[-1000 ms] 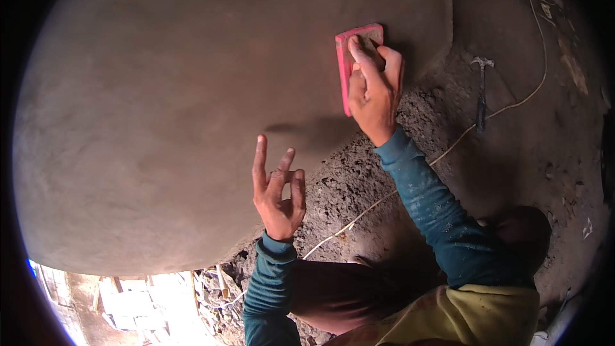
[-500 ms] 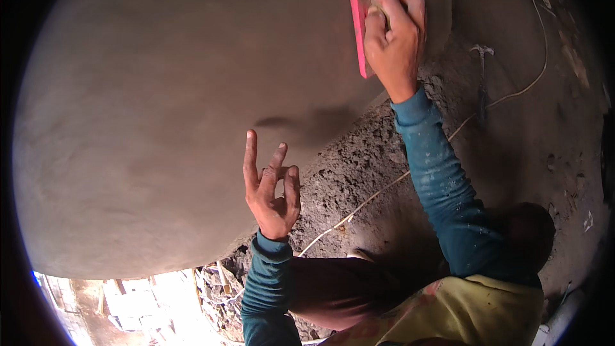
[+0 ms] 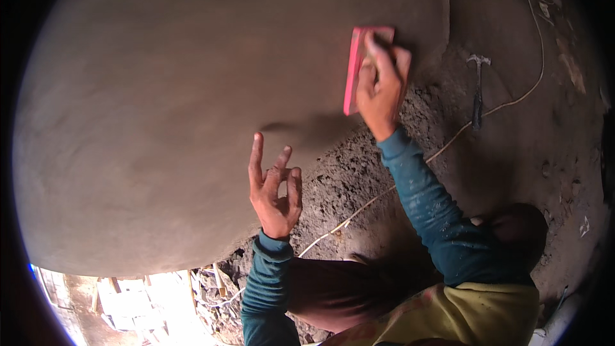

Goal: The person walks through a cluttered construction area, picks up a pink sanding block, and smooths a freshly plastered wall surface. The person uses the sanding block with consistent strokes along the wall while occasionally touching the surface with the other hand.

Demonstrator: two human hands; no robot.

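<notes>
A broad wall of smooth grey-brown plaster (image 3: 179, 109) fills most of the view. My right hand (image 3: 379, 90) grips a pink rectangular float (image 3: 356, 67) and presses it against the plaster near the wall's right edge. My left hand (image 3: 274, 187) hovers lower down, fingers spread and pointing up, holding nothing, close to the plaster's lower edge. Both forearms wear teal sleeves.
Rough dark ground with rubble (image 3: 359, 179) lies below the wall. A hammer (image 3: 478, 90) rests on the ground to the right, beside a thin pale cord (image 3: 448, 141) running across it. Bright debris (image 3: 154, 295) shows at the lower left.
My right hand carried the pink float up the plaster and has now come back down a little. My left hand has stayed in nearly the same spot, fingers spread.
</notes>
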